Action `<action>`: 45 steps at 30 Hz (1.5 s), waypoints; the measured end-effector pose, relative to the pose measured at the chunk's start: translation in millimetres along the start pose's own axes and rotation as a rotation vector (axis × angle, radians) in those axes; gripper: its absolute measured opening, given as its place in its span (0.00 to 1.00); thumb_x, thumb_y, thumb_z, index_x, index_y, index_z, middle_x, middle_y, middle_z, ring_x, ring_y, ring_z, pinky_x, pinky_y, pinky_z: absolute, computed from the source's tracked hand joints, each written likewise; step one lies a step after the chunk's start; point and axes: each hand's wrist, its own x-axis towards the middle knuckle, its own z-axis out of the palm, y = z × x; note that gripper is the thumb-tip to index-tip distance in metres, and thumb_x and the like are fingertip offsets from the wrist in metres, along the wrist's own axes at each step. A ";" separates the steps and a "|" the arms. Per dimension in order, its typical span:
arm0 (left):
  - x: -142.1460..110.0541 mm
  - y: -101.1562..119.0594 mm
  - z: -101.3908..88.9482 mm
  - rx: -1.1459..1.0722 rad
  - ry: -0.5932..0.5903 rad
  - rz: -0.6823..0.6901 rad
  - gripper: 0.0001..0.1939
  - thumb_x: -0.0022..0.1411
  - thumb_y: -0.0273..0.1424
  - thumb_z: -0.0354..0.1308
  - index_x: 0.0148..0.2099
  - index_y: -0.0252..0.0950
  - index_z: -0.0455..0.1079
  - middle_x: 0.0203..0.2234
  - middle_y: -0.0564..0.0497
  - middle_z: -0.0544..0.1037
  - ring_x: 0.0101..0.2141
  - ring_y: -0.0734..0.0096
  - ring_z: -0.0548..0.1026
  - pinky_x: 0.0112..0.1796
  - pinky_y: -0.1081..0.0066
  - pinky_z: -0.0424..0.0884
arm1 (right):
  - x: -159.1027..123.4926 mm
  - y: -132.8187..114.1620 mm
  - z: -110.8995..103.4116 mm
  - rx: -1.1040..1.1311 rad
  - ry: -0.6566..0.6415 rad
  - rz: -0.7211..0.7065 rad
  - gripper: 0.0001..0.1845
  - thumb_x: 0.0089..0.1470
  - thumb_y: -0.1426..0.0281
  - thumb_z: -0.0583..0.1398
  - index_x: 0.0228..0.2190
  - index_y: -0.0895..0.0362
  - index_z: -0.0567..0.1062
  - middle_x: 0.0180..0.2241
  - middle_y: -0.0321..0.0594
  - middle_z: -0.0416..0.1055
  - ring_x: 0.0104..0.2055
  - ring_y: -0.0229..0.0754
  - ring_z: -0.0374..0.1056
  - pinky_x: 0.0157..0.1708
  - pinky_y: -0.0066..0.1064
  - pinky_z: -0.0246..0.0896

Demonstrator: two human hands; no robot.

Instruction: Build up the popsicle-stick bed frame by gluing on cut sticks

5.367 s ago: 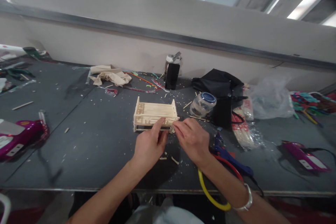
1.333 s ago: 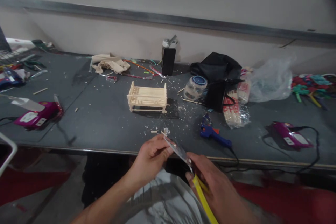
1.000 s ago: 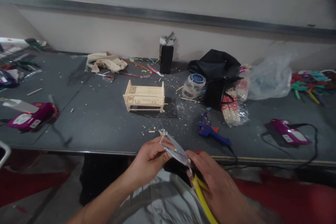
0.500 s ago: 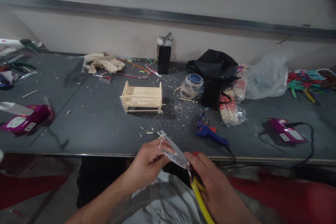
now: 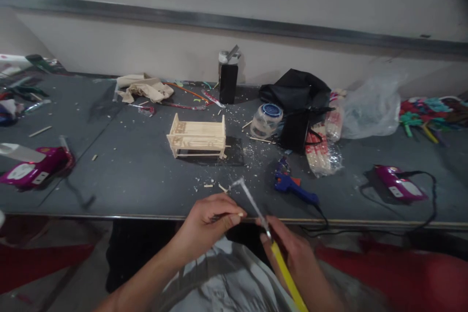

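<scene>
- My left hand (image 5: pixel 210 222) pinches a short, pale wooden stick piece (image 5: pixel 240 214) between thumb and forefinger, its end peeking out toward three o'clock.
- My right hand (image 5: pixel 294 251) grasps a yellow-handled tool with a slim silvery head (image 5: pixel 280 262); its tip leans toward eleven o'clock. From here I cannot tell what kind it is.
- Both hands sit close together without touching, low by the near edge of the dark grey surface (image 5: pixel 146 180). The left forearm enters from seven o'clock, back of the hand up; the right comes from five, blurred.
- At eleven o'clock from the hands stands the pale wooden-stick frame (image 5: pixel 199 131). I judge its main build done: slatted deck, end posts and front rail are in place.
- What I count as left: the pinched piece is apart from the frame, not joined. Small ends jut from the frame's lower right corner; whether they are finished, I cannot tell.
- The blue plastic glue gun (image 5: pixel 294 186) lies between one and two o'clock, out of both hands.
</scene>
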 end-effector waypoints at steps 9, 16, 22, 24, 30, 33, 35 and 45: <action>2.8 1.9 1.7 -0.049 0.158 0.030 0.04 0.57 0.27 0.61 0.33 0.37 0.78 0.30 0.49 0.75 0.34 0.71 0.74 0.36 0.75 0.69 | -1.7 -13.2 -0.3 -0.078 -0.067 -0.002 0.25 0.53 0.75 0.52 0.53 0.54 0.63 0.46 0.45 0.69 0.48 0.45 0.67 0.48 0.37 0.63; 0.6 4.2 3.1 0.109 0.194 0.145 0.04 0.58 0.24 0.60 0.33 0.33 0.77 0.29 0.47 0.76 0.31 0.72 0.75 0.33 0.75 0.69 | 2.1 -15.2 0.3 -0.190 -0.068 0.017 0.31 0.46 0.81 0.52 0.54 0.54 0.64 0.43 0.44 0.69 0.46 0.46 0.67 0.46 0.39 0.63; 1.4 6.2 3.8 0.215 0.215 0.283 0.06 0.57 0.20 0.59 0.33 0.33 0.76 0.28 0.47 0.76 0.30 0.73 0.75 0.32 0.77 0.70 | 1.0 -17.1 -0.6 -0.164 -0.071 -0.023 0.33 0.46 0.80 0.52 0.55 0.53 0.63 0.45 0.44 0.69 0.48 0.46 0.66 0.47 0.36 0.63; 1.0 6.6 4.6 0.236 0.227 0.304 0.06 0.57 0.20 0.59 0.33 0.33 0.75 0.29 0.47 0.76 0.31 0.72 0.75 0.32 0.77 0.71 | 0.5 -17.2 -0.8 -0.172 -0.058 -0.025 0.33 0.46 0.81 0.53 0.55 0.53 0.63 0.45 0.44 0.69 0.48 0.46 0.66 0.47 0.37 0.63; -0.5 8.5 4.9 0.291 0.234 0.365 0.09 0.58 0.18 0.56 0.35 0.34 0.75 0.30 0.47 0.76 0.32 0.73 0.75 0.32 0.76 0.71 | -0.4 -14.4 -2.4 -0.176 -0.024 -0.060 0.36 0.43 0.82 0.53 0.56 0.54 0.63 0.45 0.45 0.70 0.47 0.46 0.67 0.47 0.37 0.64; -0.3 9.5 4.8 0.309 0.225 0.385 0.09 0.59 0.17 0.55 0.34 0.34 0.74 0.29 0.48 0.76 0.31 0.74 0.75 0.32 0.77 0.70 | -0.1 -14.8 -3.8 -0.159 -0.021 -0.071 0.33 0.44 0.81 0.53 0.54 0.55 0.65 0.42 0.45 0.72 0.43 0.46 0.69 0.43 0.36 0.66; 0.2 9.7 5.0 0.308 0.228 0.392 0.09 0.58 0.18 0.55 0.34 0.34 0.74 0.28 0.48 0.76 0.30 0.74 0.74 0.31 0.77 0.70 | 0.4 -15.4 -3.8 -0.142 -0.017 -0.067 0.31 0.45 0.80 0.53 0.52 0.54 0.67 0.40 0.44 0.74 0.41 0.45 0.71 0.41 0.34 0.67; -0.8 3.9 2.4 -0.036 0.309 -0.081 0.03 0.55 0.29 0.62 0.33 0.35 0.75 0.29 0.49 0.78 0.32 0.71 0.74 0.34 0.74 0.70 | 9.2 1.5 0.7 -0.046 0.175 0.024 0.14 0.57 0.66 0.53 0.44 0.55 0.72 0.37 0.41 0.78 0.35 0.41 0.75 0.34 0.26 0.69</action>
